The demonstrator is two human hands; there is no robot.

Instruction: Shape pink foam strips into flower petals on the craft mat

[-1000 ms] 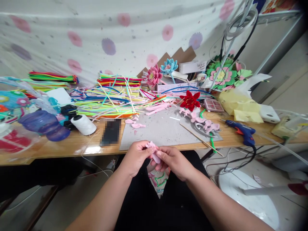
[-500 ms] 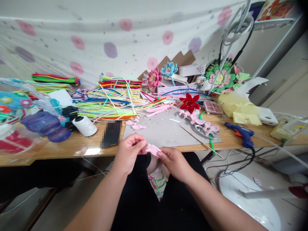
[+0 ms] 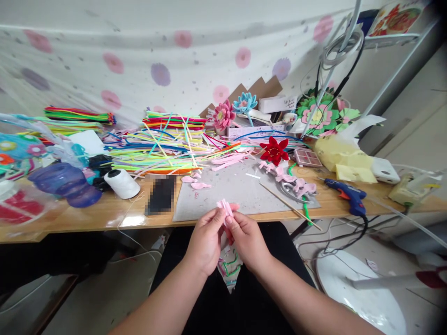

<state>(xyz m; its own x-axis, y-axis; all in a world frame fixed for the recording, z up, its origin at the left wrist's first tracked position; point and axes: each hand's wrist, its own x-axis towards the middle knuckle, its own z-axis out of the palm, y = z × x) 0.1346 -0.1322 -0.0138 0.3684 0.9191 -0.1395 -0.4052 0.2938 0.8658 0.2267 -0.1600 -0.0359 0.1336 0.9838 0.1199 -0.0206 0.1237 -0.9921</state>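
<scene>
A small bundle of short pink pipe-cleaner pieces point(image 3: 224, 205) stands up between my fingertips, just off the front edge of the table. My left hand point(image 3: 206, 238) pinches it from the left, thumb on top. From the other side my right hand point(image 3: 247, 236) closes on the same bundle, so its lower part is hidden. Beyond my hands lies a grey mat point(image 3: 240, 193). Two pink petal shapes point(image 3: 200, 185) rest on its left part, and several curled pink pieces point(image 3: 299, 186) lie at its right over a shiny metal object.
A red flower point(image 3: 274, 150) and heaps of coloured pipe cleaners point(image 3: 157, 153) lie at the back. A thin stick point(image 3: 289, 206) crosses the mat's right edge. On the right is a blue glue gun point(image 3: 351, 194); on the left, a dark phone point(image 3: 161, 195) and a white thread spool point(image 3: 123, 184).
My left hand has moved right, close against my right hand, and now grips the pink bundle. The bundle has turned from lying slanted to pointing upward.
</scene>
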